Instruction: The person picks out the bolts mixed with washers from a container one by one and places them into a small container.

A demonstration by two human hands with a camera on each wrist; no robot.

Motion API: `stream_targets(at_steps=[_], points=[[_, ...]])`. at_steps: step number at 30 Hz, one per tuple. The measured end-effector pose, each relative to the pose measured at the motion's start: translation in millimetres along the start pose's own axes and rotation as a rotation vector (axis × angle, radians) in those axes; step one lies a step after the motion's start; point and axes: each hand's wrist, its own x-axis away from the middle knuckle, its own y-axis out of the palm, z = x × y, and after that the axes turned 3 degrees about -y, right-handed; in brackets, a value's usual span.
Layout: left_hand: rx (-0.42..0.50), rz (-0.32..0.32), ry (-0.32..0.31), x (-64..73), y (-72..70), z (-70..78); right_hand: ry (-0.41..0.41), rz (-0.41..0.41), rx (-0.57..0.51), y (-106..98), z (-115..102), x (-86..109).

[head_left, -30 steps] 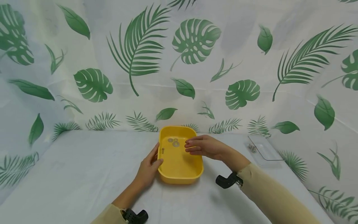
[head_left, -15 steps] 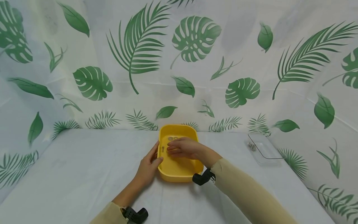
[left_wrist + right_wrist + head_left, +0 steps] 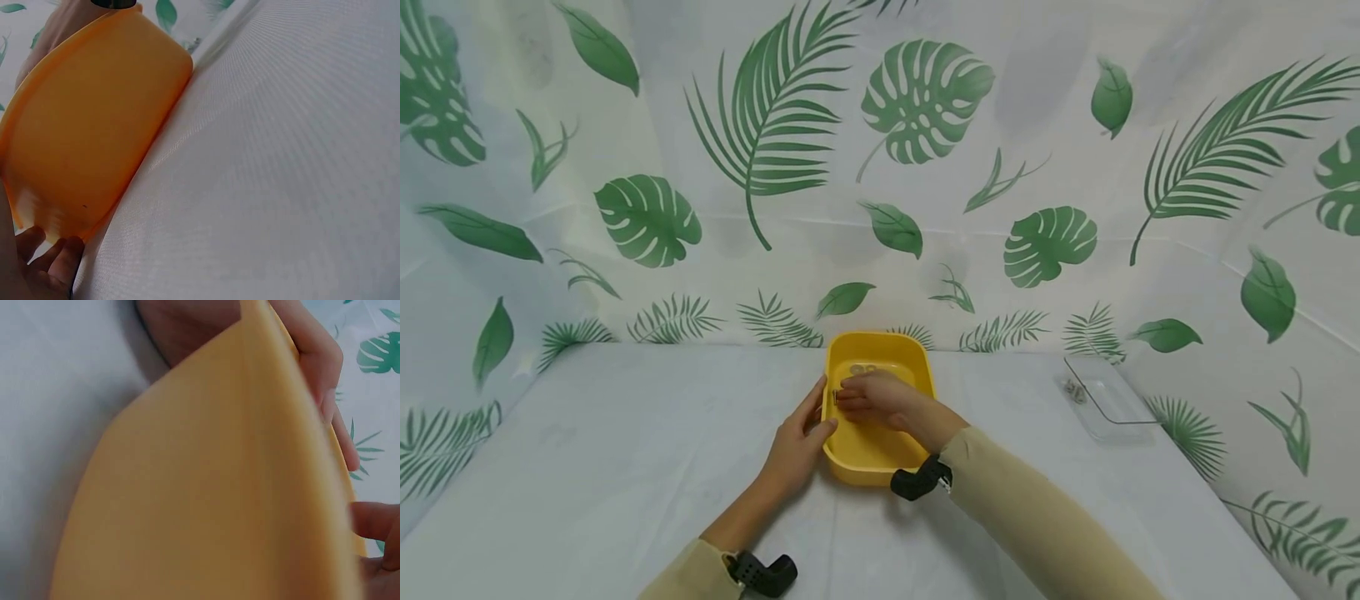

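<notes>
A yellow plastic tray (image 3: pixel 861 477) stands on the white-covered table. At its left side my left hand (image 3: pixel 799 442) grips the wall, thumb over the rim and fingers along the outside; those fingers (image 3: pixel 65 259) show at the wall in the left wrist view. My right hand (image 3: pixel 880 400) reaches down inside, its fingertips right at a small screw (image 3: pixel 835 397) near the left wall. Whether they pinch the screw I cannot tell. Flat metal washers (image 3: pixel 857 369) lie at the tray's far end, partly hidden by the right hand. Right fingers (image 3: pixel 375 520) appear past the rim in the right wrist view.
To the right, a clear plastic box (image 3: pixel 1112 400) stands near the table's edge, with small metal pieces (image 3: pixel 1075 392) at its left side. Behind the table hangs a white cloth (image 3: pixel 820 275) printed with green leaves.
My right hand has moved left from over the tray's right rim, down into the tray as far as the screw, covering part of the washers. The left hand keeps its place on the tray.
</notes>
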Motion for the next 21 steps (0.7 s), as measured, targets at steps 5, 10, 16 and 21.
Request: stream_targets(at_steps=[5, 10, 16, 21], points=[[-0.005, -0.003, -0.006, 0.1, -0.1, 0.3, 0.009, 0.051, -0.064, 2.6, 6.3, -6.3], [-0.007, -0.004, -0.008, 0.6, -0.6, 0.5, 0.016, 0.090, -0.114, 4.4, 9.7, -9.7], [-0.010, 0.003, -0.002, 0.9, -0.8, 0.9, 0.023, 0.072, -0.135, 4.7, 10.7, -10.7], [-0.022, 0.006, 0.013, 0.8, -0.8, 1.0, 0.010, 0.057, -0.110, 3.9, 10.8, -10.2]])
